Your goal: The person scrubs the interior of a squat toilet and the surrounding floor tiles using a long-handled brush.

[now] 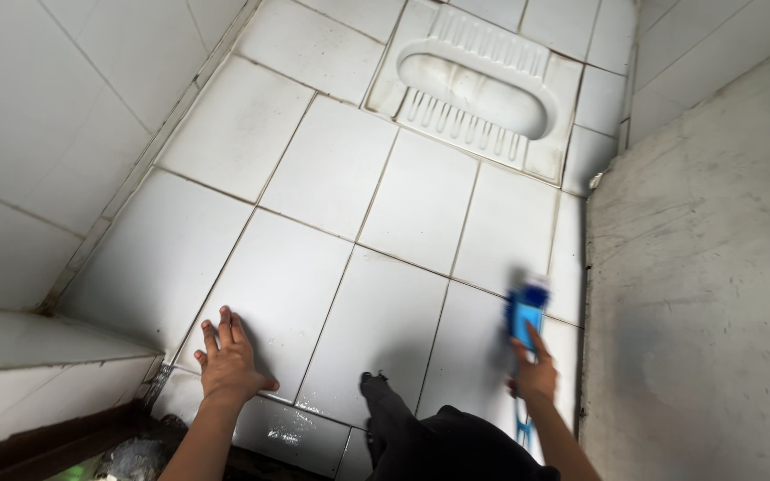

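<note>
1. Head view: left hand (226, 361) spread flat on white floor tiles (314, 285).
2. Right hand (535, 372) closed round blue scrub brush (525, 313), blurred, on tile beside grey wall (706, 267).
3. Likely mid-scrub; farther tiles toward squat pan (479, 89) seemingly next.

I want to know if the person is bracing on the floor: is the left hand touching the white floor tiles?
Touching. The head view shows the left hand pressed flat, fingers spread, on the white floor tiles, with no gap beneath the palm.
</note>
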